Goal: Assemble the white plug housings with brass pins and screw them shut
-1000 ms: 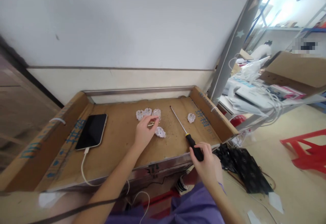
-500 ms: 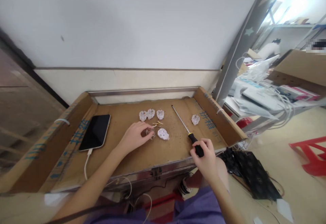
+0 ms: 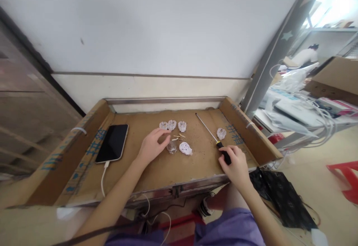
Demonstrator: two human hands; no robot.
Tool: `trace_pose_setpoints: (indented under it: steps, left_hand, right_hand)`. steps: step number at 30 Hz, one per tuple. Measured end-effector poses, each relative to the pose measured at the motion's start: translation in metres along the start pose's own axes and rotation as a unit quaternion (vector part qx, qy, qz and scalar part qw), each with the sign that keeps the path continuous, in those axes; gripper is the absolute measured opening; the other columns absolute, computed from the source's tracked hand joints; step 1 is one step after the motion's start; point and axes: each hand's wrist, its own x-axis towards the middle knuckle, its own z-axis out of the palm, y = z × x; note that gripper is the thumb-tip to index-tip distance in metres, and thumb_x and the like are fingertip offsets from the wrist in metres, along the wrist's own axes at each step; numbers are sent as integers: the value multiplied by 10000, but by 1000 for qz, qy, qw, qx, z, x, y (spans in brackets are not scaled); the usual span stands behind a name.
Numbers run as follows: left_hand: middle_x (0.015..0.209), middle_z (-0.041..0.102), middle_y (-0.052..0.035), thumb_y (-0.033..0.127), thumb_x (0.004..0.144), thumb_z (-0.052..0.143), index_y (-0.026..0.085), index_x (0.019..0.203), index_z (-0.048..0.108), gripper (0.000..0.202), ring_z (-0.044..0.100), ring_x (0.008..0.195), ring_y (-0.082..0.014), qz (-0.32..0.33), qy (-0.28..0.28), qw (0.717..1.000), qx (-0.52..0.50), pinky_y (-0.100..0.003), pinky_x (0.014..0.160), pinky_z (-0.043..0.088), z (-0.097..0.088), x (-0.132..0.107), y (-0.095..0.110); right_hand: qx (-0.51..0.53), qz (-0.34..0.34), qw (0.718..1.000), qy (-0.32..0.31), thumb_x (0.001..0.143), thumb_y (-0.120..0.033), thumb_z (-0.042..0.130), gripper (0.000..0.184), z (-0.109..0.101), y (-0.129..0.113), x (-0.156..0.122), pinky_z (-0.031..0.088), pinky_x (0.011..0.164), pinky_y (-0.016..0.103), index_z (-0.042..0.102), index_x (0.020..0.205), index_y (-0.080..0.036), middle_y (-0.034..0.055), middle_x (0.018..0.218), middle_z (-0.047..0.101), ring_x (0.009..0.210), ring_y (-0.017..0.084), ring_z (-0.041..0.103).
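My left hand hovers with thumb and fingers apart beside a clear plug cover that lies on the cardboard. Its fingertips are close to the leftmost plug of three translucent plugs standing pins up. To the right of the cover is a white plug half, with several small brass pieces just behind it. On the right, a screwdriver lies with its shaft pointing away, and my right hand has its fingers around the black handle. Another plug sits alone beyond that handle.
The cardboard tray has raised side walls. A phone with a white charging cable lies at the left. A grey post and a cluttered table stand at the right. A person is in the background.
My left hand has come off the clear cover and moved a little away from me towards the plugs. My right hand stays at the screwdriver handle. The whole view has shifted slightly.
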Motion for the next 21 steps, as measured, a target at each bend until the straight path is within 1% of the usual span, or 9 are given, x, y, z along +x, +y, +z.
trace_pose_setpoints:
  steps: [2, 4, 8, 10, 12, 14, 16, 18, 21]
  left_hand:
    - [1011, 645, -42, 116, 806, 416, 208, 958, 644, 289, 612, 922, -169, -18, 45, 998, -34, -291, 805, 497, -2, 0, -3]
    - [1003, 645, -50, 66, 775, 376, 192, 909, 647, 328, 621, 898, -159, -33, 82, 994, -65, -276, 764, 517, -5, 0, -4]
    - [898, 659, -44, 195, 790, 501, 178, 893, 641, 175, 624, 732, -149, -98, 159, 980, -74, -233, 580, 509, -7, 2, 2]
    - [915, 657, -46, 214, 783, 509, 178, 927, 632, 193, 618, 744, -155, -105, 180, 976, -70, -236, 579, 493, -9, 3, 4]
    - [864, 656, -34, 138, 754, 436, 180, 832, 623, 206, 606, 758, -157, -85, 183, 978, -59, -251, 628, 475, -11, 2, 5]
    - [656, 599, -2, 74, 668, 374, 187, 630, 544, 207, 556, 631, -142, -81, 176, 980, -41, -246, 574, 418, -14, 0, 4]
    - [476, 438, 24, 63, 590, 347, 192, 514, 409, 162, 428, 471, -125, -99, 169, 980, -39, -242, 478, 318, -16, -3, 4]
    - [439, 334, 29, 68, 560, 332, 195, 497, 332, 142, 342, 428, -122, -110, 178, 976, -57, -247, 448, 253, -17, -5, 4]
    - [463, 339, 25, 69, 598, 331, 198, 517, 310, 154, 350, 448, -126, -131, 200, 968, -76, -244, 463, 259, -16, -5, 5]
  right_hand:
    - [6, -15, 1000, -11, 782, -142, 440, 236, 2, -13, 2, 423, 809, 374, 600, 944, -202, 72, 961, 560, 894, 219, 528]
    - [24, -29, 999, -25, 788, -117, 414, 263, 5, -28, 4, 435, 823, 345, 588, 966, -201, 73, 998, 566, 928, 202, 537]
    - [38, -33, 998, -43, 827, -183, 469, 200, 9, -43, 6, 439, 827, 333, 583, 990, -206, 64, 1012, 582, 921, 199, 550]
    - [38, -26, 998, -40, 837, -216, 490, 194, 9, -41, 7, 434, 838, 345, 582, 1008, -208, 63, 1017, 584, 927, 204, 550]
    - [42, -12, 999, -25, 846, -235, 492, 199, 8, -33, 7, 433, 853, 348, 576, 1025, -204, 64, 1013, 580, 941, 200, 549]
    - [48, 5, 999, -3, 852, -262, 497, 208, 7, -25, 6, 438, 859, 346, 566, 1035, -192, 69, 1000, 574, 950, 196, 544]
    - [52, 21, 998, 16, 856, -285, 497, 211, 6, -18, 4, 445, 847, 342, 561, 1029, -182, 73, 983, 573, 943, 194, 543]
    - [53, 34, 998, 28, 859, -299, 498, 210, 7, -14, 1, 447, 836, 342, 561, 1019, -177, 74, 967, 577, 928, 194, 545]
    - [46, 47, 997, 37, 862, -313, 495, 222, 10, -11, -5, 440, 840, 351, 560, 1021, -173, 80, 968, 580, 930, 201, 542]
